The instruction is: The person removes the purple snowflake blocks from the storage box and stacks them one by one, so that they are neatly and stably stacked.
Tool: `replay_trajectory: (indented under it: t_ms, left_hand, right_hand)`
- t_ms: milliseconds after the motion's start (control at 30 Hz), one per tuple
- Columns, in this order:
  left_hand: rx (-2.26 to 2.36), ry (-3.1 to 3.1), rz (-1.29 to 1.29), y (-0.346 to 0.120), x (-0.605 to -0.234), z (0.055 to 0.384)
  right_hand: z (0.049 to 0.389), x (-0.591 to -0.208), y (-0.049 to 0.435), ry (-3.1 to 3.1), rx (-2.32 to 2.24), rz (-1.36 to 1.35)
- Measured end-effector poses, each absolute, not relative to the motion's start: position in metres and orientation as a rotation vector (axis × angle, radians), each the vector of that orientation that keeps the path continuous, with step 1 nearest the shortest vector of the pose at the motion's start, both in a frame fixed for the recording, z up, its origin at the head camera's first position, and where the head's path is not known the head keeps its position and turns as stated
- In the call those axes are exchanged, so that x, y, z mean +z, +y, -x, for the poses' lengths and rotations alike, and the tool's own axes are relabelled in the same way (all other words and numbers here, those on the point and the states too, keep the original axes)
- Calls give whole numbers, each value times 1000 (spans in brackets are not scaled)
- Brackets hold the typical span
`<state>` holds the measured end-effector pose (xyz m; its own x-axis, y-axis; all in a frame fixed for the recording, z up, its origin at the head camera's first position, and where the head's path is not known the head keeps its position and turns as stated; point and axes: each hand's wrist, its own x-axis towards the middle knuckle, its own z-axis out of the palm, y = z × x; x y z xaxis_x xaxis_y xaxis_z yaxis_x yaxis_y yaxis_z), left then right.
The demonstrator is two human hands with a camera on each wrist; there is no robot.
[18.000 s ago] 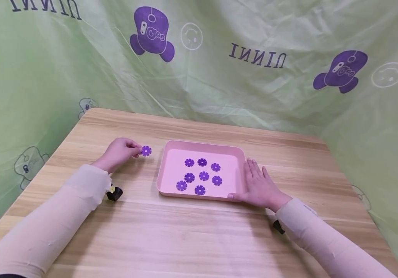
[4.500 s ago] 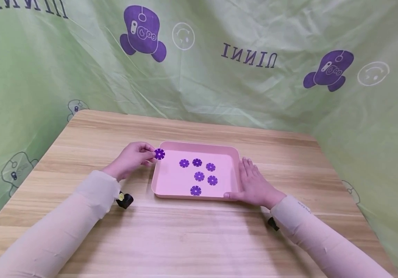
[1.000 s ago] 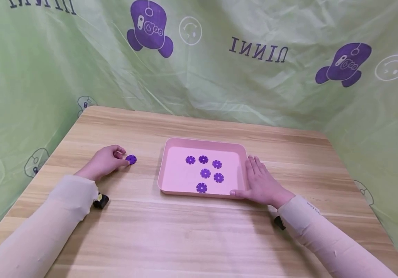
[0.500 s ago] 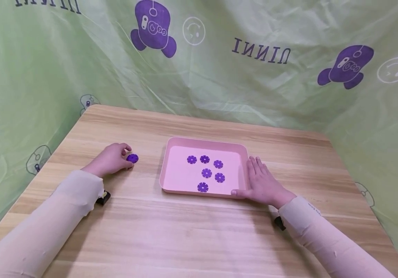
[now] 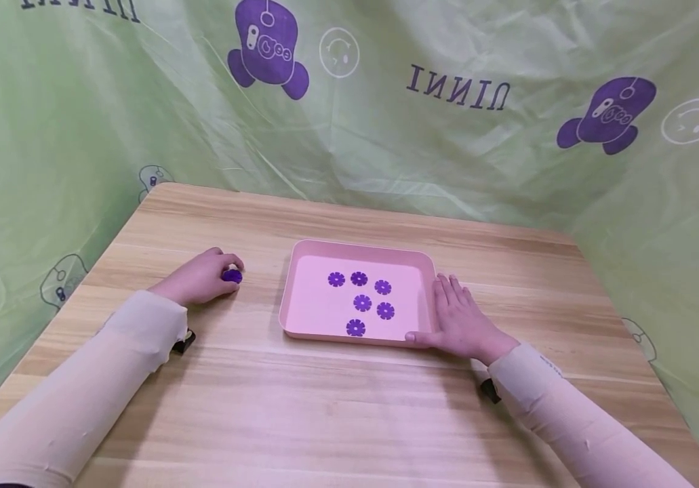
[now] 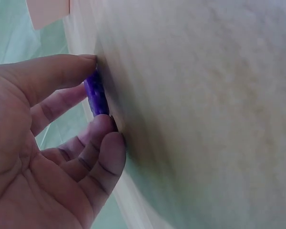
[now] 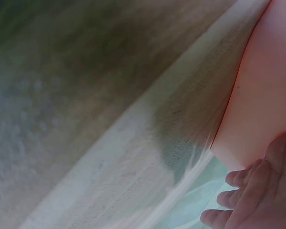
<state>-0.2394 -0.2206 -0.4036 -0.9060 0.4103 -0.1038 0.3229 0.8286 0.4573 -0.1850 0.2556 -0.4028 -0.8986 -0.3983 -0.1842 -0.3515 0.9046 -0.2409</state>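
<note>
On the table left of the tray, my left hand (image 5: 205,276) curls its thumb and fingers round a small pile of purple snowflake discs (image 5: 232,276). The left wrist view shows the purple discs (image 6: 96,93) edge-on between thumb and fingertips, close against the tabletop. Several more purple notched discs (image 5: 363,303) lie flat and apart from each other in the pink tray (image 5: 315,333). My right hand (image 5: 462,322) rests at the tray's right end, fingers straight along its outer side and thumb at the front rim. In the right wrist view, its fingers touch the pink wall (image 7: 260,90).
The wood-grain table (image 5: 325,413) extends in front of the tray and to both sides. A green printed cloth (image 5: 373,156) hangs behind and beside it. Each wrist carries a small black camera, the left one (image 5: 184,341) close over the table.
Two discs have left the tray since the earliest frame. My left hand went from the tray's left edge back to the pile, and its fingers closed round it. The right hand stays put.
</note>
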Motion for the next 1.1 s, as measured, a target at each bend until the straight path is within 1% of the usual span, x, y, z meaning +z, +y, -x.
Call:
replay_trajectory:
  t_ms: [833,1100]
  left_hand:
    - [621,2814,-548,-219,-401,249]
    - [669,2776,-453,-223,-395,244]
  right_hand:
    - [189,-401,257,2846,-296,550]
    - [186,-403,255,2837,-299,536]
